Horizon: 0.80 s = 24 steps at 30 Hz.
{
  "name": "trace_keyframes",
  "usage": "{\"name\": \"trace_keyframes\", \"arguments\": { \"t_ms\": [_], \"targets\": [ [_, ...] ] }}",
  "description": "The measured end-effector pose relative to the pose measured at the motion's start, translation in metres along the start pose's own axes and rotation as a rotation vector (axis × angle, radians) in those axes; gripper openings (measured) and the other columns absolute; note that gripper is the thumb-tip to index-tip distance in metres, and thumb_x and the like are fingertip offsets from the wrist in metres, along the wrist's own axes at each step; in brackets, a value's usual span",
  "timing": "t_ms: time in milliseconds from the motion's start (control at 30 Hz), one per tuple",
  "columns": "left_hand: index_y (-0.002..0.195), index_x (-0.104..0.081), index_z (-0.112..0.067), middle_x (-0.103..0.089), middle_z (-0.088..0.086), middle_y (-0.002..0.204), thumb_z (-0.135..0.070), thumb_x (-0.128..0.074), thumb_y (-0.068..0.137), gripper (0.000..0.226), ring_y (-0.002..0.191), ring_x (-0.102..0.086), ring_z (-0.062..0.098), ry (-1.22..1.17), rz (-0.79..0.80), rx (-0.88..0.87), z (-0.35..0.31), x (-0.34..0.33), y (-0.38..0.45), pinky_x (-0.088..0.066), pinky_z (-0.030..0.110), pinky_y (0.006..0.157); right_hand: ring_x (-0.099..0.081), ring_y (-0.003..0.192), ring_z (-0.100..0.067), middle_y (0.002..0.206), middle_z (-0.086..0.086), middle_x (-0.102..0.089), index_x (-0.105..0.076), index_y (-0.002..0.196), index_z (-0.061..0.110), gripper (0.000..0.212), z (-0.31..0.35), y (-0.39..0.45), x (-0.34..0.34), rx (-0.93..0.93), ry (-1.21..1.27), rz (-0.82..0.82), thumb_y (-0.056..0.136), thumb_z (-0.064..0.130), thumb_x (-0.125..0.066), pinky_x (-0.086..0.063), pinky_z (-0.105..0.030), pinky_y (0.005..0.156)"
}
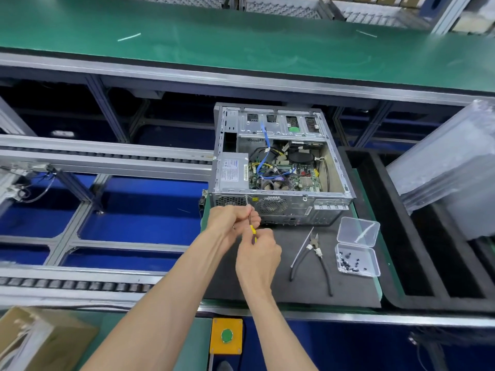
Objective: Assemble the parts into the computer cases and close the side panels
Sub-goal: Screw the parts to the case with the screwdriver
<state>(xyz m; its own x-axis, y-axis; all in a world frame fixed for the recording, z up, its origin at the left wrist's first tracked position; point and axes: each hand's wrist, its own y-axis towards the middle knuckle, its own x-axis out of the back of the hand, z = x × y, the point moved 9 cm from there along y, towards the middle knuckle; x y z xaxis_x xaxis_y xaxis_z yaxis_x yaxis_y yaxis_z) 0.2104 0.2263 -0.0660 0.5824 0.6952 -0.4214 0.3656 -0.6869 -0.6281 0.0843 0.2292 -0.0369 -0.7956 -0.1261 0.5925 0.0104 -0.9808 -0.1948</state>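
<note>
Both hands, left hand (232, 219) and right hand (258, 254), grip a yellow screwdriver (252, 228) against the open computer case (278, 167) just beyond them. Pliers (316, 253) and a clear screw box (357, 259) lie to their right.

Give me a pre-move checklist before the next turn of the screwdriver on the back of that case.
1. Screwdriver held by both hands: ok; left hand guides the shaft, right hand grips the handle.
2. Tip seated in the screw on the computer case rear: cannot tell, too small.
3. Power supply sitting in its corner: ok.
4. Spare screws within reach: ok; the clear box lies open.
5. Pliers away from the hands: ok, on the mat.
6. Side panel fitted: not ok, the case is open on top.
</note>
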Motion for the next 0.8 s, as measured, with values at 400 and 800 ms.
{"name": "trace_keyframes", "arguments": {
  "t_ms": [400, 800],
  "targets": [
    [0.081, -0.067, 0.013, -0.069, 0.019, 0.067, 0.012, -0.059, 0.092, 0.013, 0.056, -0.069, 0.025, 0.003, -0.017, -0.014, -0.002, 0.002, 0.002, -0.060, 0.033, 0.055, -0.059, 0.063, -0.025, 0.065, -0.002, -0.061, -0.063, 0.081, 0.011, 0.031, -0.010, 0.001, -0.004, -0.144, 0.242, 0.083, 0.098, 0.036, -0.060, -0.029, -0.031, 0.049],
    [0.080, -0.071, 0.012, -0.072, 0.023, 0.076, 0.004, -0.078, 0.081, 0.011, 0.060, -0.071, 0.025, -0.019, -0.041, -0.084, -0.002, 0.007, -0.002, -0.058, 0.028, 0.051, -0.051, 0.052, -0.024, 0.061, -0.008, -0.062, -0.064, 0.070, 0.011, 0.037, -0.010, 0.005, -0.010, -0.190, 0.413, 0.193, 0.098, 0.036, -0.061, -0.035, -0.031, 0.048]
  ]
}}
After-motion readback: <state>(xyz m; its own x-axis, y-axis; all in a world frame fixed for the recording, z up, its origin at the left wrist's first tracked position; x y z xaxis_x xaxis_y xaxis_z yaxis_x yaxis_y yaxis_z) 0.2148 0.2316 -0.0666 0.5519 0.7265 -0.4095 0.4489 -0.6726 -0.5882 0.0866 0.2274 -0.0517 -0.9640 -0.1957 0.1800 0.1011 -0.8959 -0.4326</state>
